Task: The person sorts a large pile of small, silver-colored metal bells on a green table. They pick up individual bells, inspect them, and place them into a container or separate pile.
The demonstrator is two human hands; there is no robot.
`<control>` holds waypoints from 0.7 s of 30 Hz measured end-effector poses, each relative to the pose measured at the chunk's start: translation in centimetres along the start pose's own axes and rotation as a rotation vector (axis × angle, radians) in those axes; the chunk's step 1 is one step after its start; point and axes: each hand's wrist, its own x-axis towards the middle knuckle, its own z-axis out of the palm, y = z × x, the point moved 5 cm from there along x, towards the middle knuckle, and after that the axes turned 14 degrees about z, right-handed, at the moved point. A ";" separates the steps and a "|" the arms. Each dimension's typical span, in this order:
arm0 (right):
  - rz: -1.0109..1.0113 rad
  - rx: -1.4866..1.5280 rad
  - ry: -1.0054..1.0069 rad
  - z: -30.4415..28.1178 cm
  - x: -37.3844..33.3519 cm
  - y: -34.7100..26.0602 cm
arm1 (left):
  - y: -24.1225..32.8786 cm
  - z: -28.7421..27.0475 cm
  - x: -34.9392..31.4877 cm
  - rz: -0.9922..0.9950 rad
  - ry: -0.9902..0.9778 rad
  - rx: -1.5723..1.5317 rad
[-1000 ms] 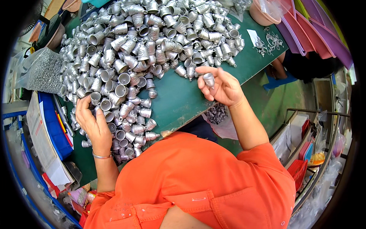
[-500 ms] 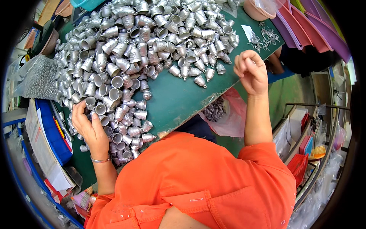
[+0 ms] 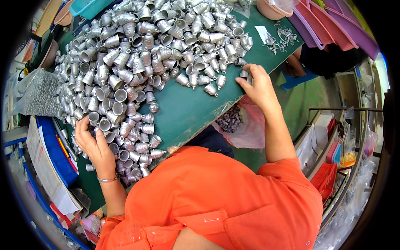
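Note:
Small silver metal bells, each with a loop on top, lie heaped in a large pile (image 3: 125,62) over the green tabletop (image 3: 187,114). My left hand (image 3: 95,146) rests at the pile's near left edge, its thumb and curved fingers apart, the fingertips beside an upturned bell (image 3: 93,118). At the pile's right edge, near the table's front edge, my right hand (image 3: 260,89) has its thumb and fingers around one silver bell (image 3: 244,74). Part of that bell is hidden by the fingers.
A pink plastic bag (image 3: 252,129) with small dark pieces hangs below the table edge. Loose metal rings (image 3: 287,36) lie at the far right. A blue tray (image 3: 56,154) and a bag of tiny beads (image 3: 41,93) stand left. A person sits beyond the right table end.
My right hand has come down and left from above the table edge, its curled fingers opening out around a bell, which has shifted right. My left hand stays at the pile.

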 end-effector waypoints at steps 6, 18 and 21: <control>0.064 0.337 -0.210 0.3 -0.8 0.3 | 0.0 0.1 -0.1 0.000 0.001 0.001; 0.052 0.702 -0.165 3.1 -2.7 -1.2 | 0.1 0.0 0.0 0.001 -0.001 0.002; -0.221 0.553 0.146 3.2 -4.2 -3.2 | 0.1 0.1 0.1 0.020 0.016 0.020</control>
